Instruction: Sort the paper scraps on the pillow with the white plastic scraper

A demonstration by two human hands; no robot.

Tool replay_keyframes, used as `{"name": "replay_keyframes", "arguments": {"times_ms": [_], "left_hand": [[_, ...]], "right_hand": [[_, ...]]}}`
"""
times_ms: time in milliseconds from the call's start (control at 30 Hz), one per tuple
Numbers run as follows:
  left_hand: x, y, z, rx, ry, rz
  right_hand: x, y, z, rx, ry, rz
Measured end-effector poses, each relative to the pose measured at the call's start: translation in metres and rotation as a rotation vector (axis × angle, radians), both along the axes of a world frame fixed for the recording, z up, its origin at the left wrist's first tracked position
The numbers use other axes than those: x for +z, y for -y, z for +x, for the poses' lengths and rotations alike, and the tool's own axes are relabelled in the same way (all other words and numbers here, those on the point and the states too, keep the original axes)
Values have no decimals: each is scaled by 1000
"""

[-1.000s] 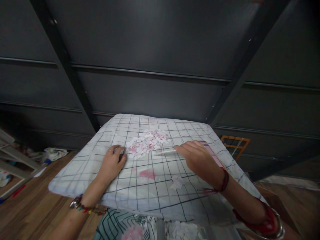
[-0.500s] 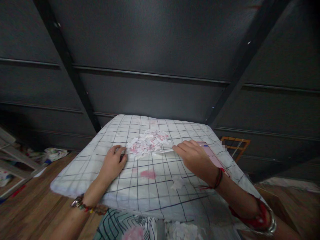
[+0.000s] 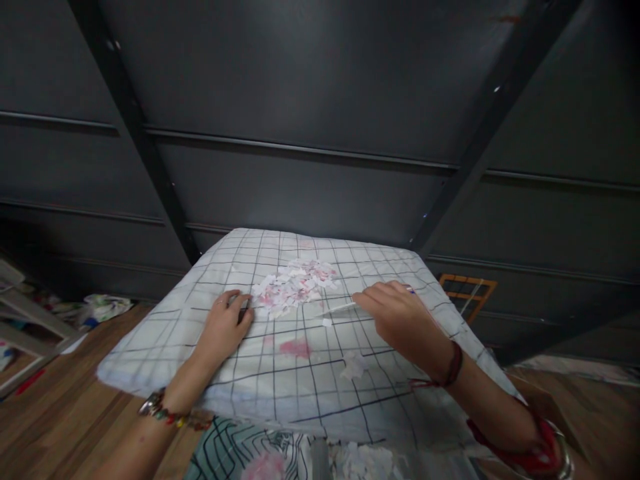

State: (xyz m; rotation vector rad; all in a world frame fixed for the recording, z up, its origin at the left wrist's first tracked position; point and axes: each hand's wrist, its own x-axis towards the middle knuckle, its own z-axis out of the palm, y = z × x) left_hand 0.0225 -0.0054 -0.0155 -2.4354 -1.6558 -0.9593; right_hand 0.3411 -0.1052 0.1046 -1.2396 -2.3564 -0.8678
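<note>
My left hand [image 3: 226, 327] rests on the checked cloth, its fingers apart and bent, at the left edge of a heap of white and pink paper scraps [image 3: 295, 287]. It holds nothing that I can see. In the closed fingers of my right hand [image 3: 395, 313] is a thin, pale, pointed stick [image 3: 337, 309]. Its tip reaches left, just off the heap's lower right side. One small white paper square [image 3: 327, 323] lies right under the stick. Nearer to me are a pink scrap patch [image 3: 295, 348] and a small white scrap pile [image 3: 354, 365].
The checked cloth [image 3: 240, 393] covers a table against a dark panelled wall [image 3: 300, 187]. My right hand mostly hides a phone [image 3: 411, 289]. Below the near edge lie pink scraps [image 3: 265, 467] and white scraps [image 3: 367, 461]. A wooden frame [image 3: 483, 300] leans at right.
My right hand has shifted slightly right, drawing the stick away from the heap. A white paper square now shows by itself below the stick. My left hand stays where it was.
</note>
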Motion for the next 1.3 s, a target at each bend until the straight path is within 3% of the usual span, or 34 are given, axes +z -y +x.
{"name": "replay_keyframes", "arguments": {"times_ms": [200, 433, 667, 867, 967, 1300], "left_hand": [[-2, 0, 1, 6, -4, 6], [-2, -2, -1, -19, -29, 26], [-1, -1, -1, -24, -42, 36], [-1, -1, 0, 1, -43, 8], [0, -1, 0, 6, -37, 9], [3, 0, 1, -13, -4, 12]], "right_hand": [[4, 10, 23, -83, -8, -73], [-8, 2, 25, -25, -91, -79], [-8, 8, 39, -18, -172, -238], [-8, -8, 35, 1, -192, -100], [-14, -21, 24, -38, -97, -15], [-10, -13, 11, -36, -15, -7]]}}
